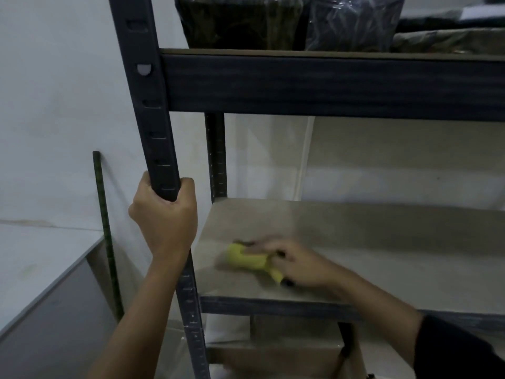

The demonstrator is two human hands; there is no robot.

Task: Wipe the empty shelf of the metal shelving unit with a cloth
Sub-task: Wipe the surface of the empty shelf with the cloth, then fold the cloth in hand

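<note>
Fingers of left hand (166,214) wrapped round front upright (153,105), right hand (297,265) blurred, fingers curled pressing yellow cloth (246,258) on empty shelf (382,250), near left-front corner, short of front edge, bare board open rightward and back, packed bags (273,20) on shelf above.

left hand (166,214) clenched, right hand (295,265) curled (blurred)

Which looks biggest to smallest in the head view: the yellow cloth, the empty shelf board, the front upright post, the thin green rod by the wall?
1. empty shelf board
2. front upright post, though nearness to the camera enlarges it
3. thin green rod
4. yellow cloth, partly covered by the right hand
</note>
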